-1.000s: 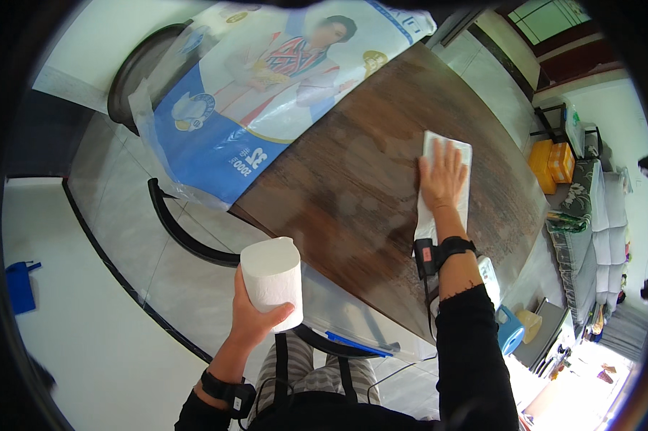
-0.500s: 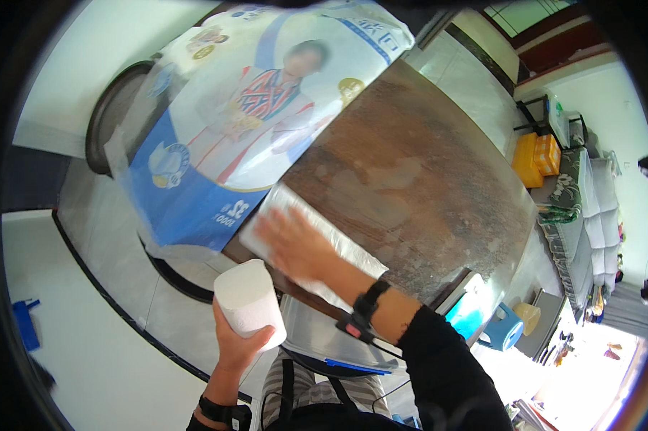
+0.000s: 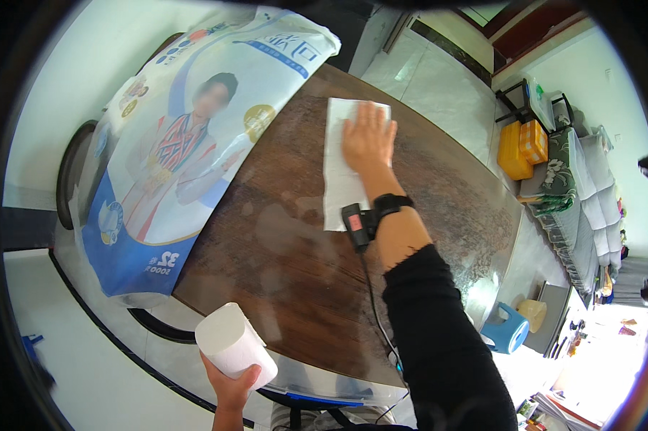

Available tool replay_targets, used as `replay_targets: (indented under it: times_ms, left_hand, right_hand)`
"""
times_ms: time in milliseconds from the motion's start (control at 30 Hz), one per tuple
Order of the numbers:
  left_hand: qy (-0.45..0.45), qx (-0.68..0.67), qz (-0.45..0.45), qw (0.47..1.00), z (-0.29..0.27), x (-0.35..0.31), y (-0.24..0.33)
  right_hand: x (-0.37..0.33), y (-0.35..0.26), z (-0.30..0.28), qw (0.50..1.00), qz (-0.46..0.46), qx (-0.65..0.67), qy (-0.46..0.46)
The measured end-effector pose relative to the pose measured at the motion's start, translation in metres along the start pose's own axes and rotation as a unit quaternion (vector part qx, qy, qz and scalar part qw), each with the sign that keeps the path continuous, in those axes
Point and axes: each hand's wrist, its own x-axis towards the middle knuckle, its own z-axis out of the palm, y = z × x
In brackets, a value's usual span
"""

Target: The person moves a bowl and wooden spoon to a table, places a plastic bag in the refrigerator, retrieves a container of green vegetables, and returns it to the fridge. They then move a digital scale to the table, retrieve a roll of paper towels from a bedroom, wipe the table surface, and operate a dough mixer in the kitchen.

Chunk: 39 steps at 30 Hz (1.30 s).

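Observation:
My left hand is wrapped round a thick white paper roll just off the near left edge of the table. Flat on a long white sheet of paper lies my right hand, fingers stretched out and pointing away from me. That sheet rests on the dark brown wooden table, towards its far side. The palm hides part of the paper, and a black band with a small device sits on the wrist.
A large white and blue plastic package covers the table's left side. A cable hangs from the right wrist device. Beyond the right edge stands a blue jug; yellow boxes and a sofa are farther off.
My right hand has gone from the near edge to the far part of the table, the paper sheet now there beneath it. The left hand keeps hold of the roll; the view has shifted.

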Motion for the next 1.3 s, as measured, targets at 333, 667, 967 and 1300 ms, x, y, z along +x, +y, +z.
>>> replay_targets:
  times_ms: [333, 667, 967, 1300]
  left_hand:
    - [-0.041, 0.030, -0.009, 0.999, 0.047, -0.016, -0.007]
    - [0.014, 0.033, 0.068, 0.997, 0.093, 0.009, -0.030]
    - [0.060, 0.064, 0.070, 0.994, 0.135, 0.044, -0.037]
    - [-0.117, 0.321, 0.257, 0.904, 0.131, -0.042, -0.039]
  right_hand:
    - [-0.062, 0.221, -0.034, 0.973, 0.230, -0.015, -0.016]
    - [-0.139, 0.271, -0.061, 0.967, 0.252, 0.000, -0.027]
    - [-0.096, 0.126, -0.039, 0.993, -0.108, 0.030, -0.047]
    - [-0.068, 0.238, -0.043, 0.994, 0.111, 0.019, -0.006]
